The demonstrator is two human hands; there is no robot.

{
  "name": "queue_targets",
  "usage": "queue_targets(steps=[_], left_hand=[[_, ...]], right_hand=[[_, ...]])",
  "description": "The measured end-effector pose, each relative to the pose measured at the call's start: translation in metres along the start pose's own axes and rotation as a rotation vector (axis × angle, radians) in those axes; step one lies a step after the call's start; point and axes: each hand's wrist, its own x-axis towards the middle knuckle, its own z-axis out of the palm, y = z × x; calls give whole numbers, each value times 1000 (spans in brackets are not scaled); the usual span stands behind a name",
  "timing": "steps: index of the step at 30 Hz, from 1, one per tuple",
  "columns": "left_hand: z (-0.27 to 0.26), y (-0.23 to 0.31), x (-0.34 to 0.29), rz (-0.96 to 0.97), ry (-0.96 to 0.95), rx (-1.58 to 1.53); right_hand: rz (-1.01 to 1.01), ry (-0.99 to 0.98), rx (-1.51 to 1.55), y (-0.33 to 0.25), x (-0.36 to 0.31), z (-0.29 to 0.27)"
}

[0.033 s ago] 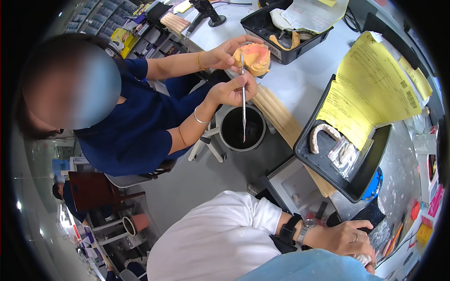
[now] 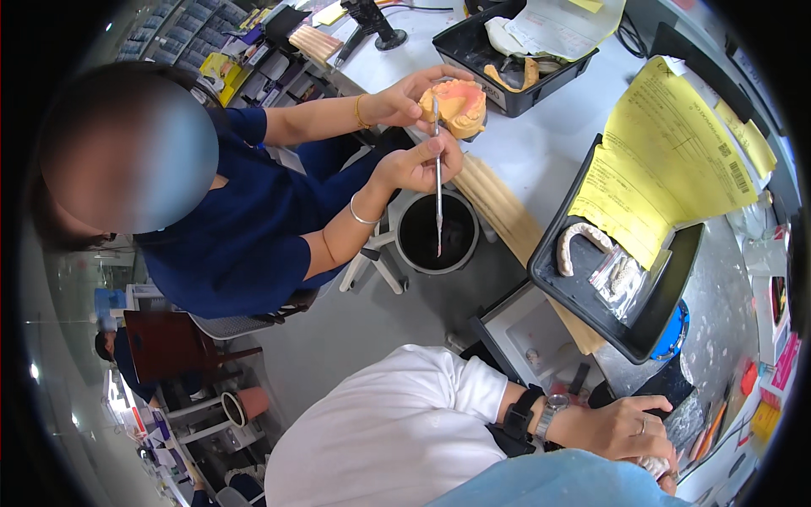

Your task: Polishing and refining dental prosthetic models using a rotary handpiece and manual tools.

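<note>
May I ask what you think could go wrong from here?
A co-worker's hand holds a metal dental instrument with one end at the yellow dental cast, so a slip might scratch its pink layer. The black tray sits by the wooden bench edge; a knock might jolt the white arch-shaped model inside. The person's left hand mostly hides the whitish piece it grips; a loose hold could go unnoticed.

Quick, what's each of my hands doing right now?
Left hand: closed around a whitish object, mostly hidden.
Right hand: not in view, so its state can't be told.
</note>
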Motion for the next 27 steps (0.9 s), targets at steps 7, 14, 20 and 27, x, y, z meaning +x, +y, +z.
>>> queue_targets(steps=[7,14,20,27], left_hand=[[0,4,4,-5,-52,36],[-1,4,6,3,-63,49],[-7,6,2,-9,-42,31],[-1,8,4,-12,-81,27]], right_hand=[[-29,-40,3,4,-3,-2],[-46,-138,24,16,-8,-4],[182,-110,175,20,-25,-5],[683,-11,394,40,-63,-11]])
